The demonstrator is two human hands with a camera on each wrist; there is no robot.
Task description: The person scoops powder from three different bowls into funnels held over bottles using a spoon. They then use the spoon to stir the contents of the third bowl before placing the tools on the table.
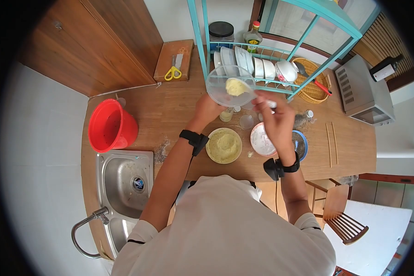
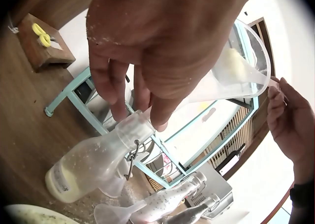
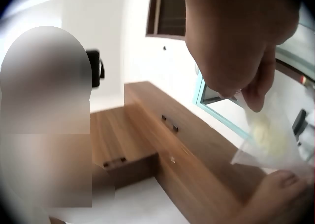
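Note:
My left hand [image 1: 210,111] pinches the narrow end of a large clear funnel [image 1: 216,97] at the mouth of a glass bottle [image 2: 93,160]. Pale yellow powder lies in the bottom of this swing-top bottle. My right hand [image 1: 277,120], at the funnel's right rim, grips the handle of a pale spoon [image 2: 253,76]. Its bowl, inside the funnel, carries yellow powder [image 1: 236,86]. In the right wrist view, my right hand [image 3: 241,46] hangs over the funnel, its fingertips on the handle. A bowl of yellow-green powder [image 1: 224,146] stands below my hands.
Right of that bowl stand a bowl of white powder [image 1: 262,139] and a blue-rimmed bowl [image 1: 306,146]. Small funnels [image 1: 246,122] and filled bottles [image 2: 170,199] stand nearby. Behind is a turquoise dish rack [image 1: 195,32]; a red bucket [image 1: 129,131] and sink [image 1: 119,184] are left.

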